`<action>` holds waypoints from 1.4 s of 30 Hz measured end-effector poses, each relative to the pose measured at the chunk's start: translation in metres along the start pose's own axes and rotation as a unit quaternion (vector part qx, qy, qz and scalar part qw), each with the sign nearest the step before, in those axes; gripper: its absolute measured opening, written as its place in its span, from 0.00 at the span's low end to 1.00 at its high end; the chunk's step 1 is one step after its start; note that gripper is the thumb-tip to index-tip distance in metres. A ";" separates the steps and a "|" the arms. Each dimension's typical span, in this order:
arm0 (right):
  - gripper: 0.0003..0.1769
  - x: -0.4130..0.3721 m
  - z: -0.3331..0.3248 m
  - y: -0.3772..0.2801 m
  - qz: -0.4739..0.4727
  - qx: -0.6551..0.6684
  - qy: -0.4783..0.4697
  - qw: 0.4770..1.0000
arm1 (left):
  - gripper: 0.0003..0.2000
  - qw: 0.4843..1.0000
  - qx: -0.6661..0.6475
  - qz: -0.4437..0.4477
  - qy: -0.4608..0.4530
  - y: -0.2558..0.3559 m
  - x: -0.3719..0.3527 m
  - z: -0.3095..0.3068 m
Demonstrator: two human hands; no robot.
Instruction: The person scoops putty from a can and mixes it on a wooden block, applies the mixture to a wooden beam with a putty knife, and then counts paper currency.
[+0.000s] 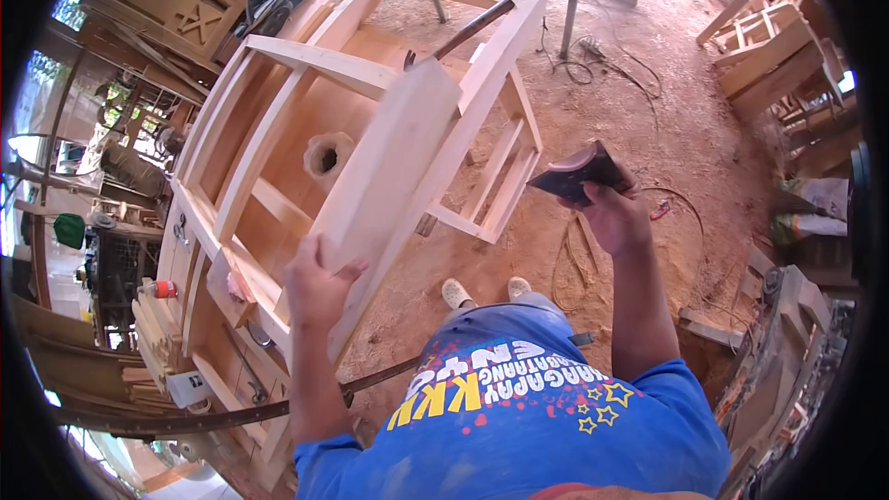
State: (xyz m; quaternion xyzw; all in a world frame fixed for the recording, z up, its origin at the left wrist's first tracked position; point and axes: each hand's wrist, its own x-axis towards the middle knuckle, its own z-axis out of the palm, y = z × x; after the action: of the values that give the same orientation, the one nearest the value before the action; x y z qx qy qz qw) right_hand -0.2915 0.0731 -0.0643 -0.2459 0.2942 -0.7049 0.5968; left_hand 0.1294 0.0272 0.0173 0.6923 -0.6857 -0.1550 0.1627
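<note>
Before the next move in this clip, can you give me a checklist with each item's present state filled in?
1. Dark sheet held: ok, the right hand has it, off the wood.
2. Left hand on the board: ok, toward its near end; firmness of the grip, cannot tell.
3. Board resting on the wooden frame: ok.
4. Board fastened in place: cannot tell, no fixing is clearly visible.
5. Loose tools away from the board: not ok, a long-handled tool lies by its far end.
6. Floor free of cables: not ok, a cable bundle lies beyond the frame.
</note>
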 end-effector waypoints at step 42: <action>0.25 0.379 0.029 -0.006 -0.189 -0.374 -0.556 0.718 | 0.46 0.976 0.199 -0.033 0.081 0.074 0.090 0.066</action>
State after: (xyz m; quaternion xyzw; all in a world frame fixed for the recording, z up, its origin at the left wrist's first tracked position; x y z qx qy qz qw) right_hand -0.3383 -0.3034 -0.0414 -0.8472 0.0961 -0.3722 0.3667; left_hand 0.0347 -0.0640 -0.0088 0.7433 -0.6642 0.0365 0.0716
